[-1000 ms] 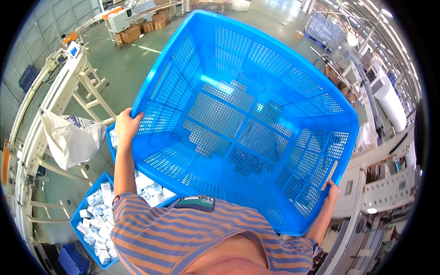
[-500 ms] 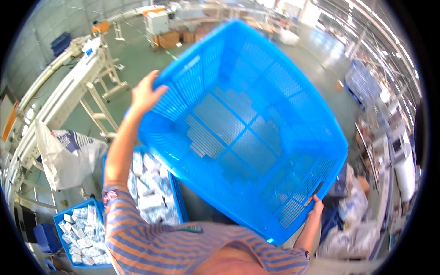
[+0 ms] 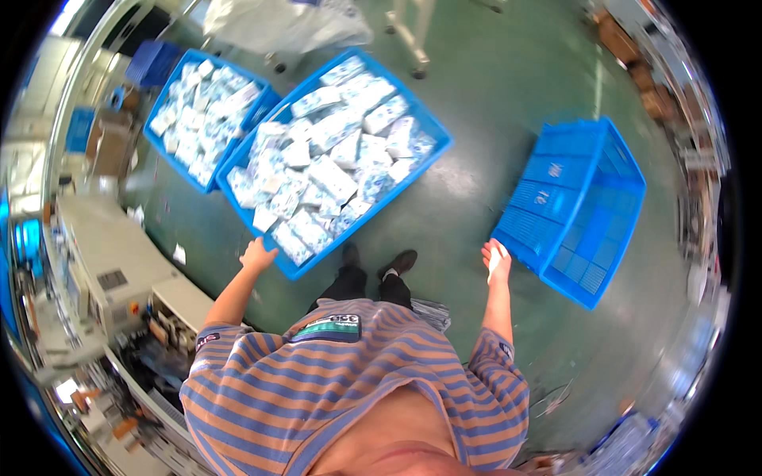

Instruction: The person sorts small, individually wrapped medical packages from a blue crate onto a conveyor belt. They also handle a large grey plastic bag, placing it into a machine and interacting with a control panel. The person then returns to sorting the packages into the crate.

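My left hand is at the near left rim of a large blue plastic basket, fingers bent over its edge. White and pale blue small packs fill that basket. On the right, my right hand has its palm turned up and its fingers apart, at the lower corner of another blue basket. This second basket is tipped on its side, its opening facing right, with nothing visible inside. Whether my right fingertips still touch it is hard to tell.
A smaller blue basket of similar packs stands against the full one at the far left. Beyond lie a white sack and a wheeled stand leg. A beige machine cabinet is at left. My shoes are on the green floor.
The empty basket, held up in both hands before, is now tipped over at the right. My left hand has moved from it to the full basket's rim. My view has turned and dropped.
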`<state>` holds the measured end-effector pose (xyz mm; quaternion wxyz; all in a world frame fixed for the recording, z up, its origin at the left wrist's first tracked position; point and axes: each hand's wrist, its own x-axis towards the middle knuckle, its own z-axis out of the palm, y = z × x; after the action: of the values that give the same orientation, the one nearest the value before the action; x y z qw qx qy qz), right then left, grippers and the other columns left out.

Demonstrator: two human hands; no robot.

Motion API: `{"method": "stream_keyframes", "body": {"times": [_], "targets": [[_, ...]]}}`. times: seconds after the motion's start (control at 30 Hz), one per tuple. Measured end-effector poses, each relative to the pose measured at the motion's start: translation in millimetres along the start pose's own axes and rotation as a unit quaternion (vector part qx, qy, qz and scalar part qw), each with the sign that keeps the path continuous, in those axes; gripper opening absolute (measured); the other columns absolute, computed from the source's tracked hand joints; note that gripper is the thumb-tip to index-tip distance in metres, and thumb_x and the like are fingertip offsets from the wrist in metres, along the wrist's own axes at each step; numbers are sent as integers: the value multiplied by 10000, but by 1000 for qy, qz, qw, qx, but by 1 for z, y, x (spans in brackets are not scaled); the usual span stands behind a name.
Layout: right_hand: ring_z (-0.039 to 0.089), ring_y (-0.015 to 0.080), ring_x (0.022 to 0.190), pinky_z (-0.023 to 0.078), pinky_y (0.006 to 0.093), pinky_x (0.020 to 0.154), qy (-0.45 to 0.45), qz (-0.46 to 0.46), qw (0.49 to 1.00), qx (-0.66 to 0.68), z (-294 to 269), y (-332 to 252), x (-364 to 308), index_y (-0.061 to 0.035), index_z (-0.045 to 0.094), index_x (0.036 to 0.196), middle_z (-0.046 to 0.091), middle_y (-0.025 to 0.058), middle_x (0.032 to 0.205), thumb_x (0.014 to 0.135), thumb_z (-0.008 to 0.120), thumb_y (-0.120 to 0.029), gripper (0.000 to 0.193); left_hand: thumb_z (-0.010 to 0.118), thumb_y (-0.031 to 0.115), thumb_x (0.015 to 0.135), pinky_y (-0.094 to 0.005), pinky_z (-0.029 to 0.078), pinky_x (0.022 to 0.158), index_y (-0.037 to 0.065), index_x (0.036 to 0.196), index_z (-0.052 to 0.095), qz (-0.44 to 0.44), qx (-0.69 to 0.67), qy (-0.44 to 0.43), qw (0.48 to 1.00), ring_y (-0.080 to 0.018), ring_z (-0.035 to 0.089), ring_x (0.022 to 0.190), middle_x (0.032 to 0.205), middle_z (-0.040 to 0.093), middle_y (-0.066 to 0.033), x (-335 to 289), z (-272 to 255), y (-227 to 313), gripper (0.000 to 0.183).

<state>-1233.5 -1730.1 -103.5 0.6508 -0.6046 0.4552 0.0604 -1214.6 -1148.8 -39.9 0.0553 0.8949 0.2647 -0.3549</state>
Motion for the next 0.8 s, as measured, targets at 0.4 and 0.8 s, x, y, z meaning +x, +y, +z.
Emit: {"method": "stream_keyframes", "body": {"times": [0.4, 0.8], "targets": [[475, 332, 1115, 370, 377, 940, -118, -294, 799, -512, 261, -95, 213, 65, 445, 1194, 488, 252, 1182, 676, 669, -523, 815, 683, 341, 627, -398, 333, 976, 6, 1337, 230, -287, -254, 132, 914, -331, 361, 1210, 1333, 326, -211, 149, 141, -73, 906], [566, 189, 543, 420, 337, 535, -94, -368, 725, -575, 447, -112, 348, -41, 600, 605, 565, 38, 540, 709, 626, -525, 495, 565, 129, 635, -347, 460, 747, 25, 1061, 513, -259, -478, 232, 807, -293, 606, 815, 883, 619, -172, 241, 166, -89, 442]]}}
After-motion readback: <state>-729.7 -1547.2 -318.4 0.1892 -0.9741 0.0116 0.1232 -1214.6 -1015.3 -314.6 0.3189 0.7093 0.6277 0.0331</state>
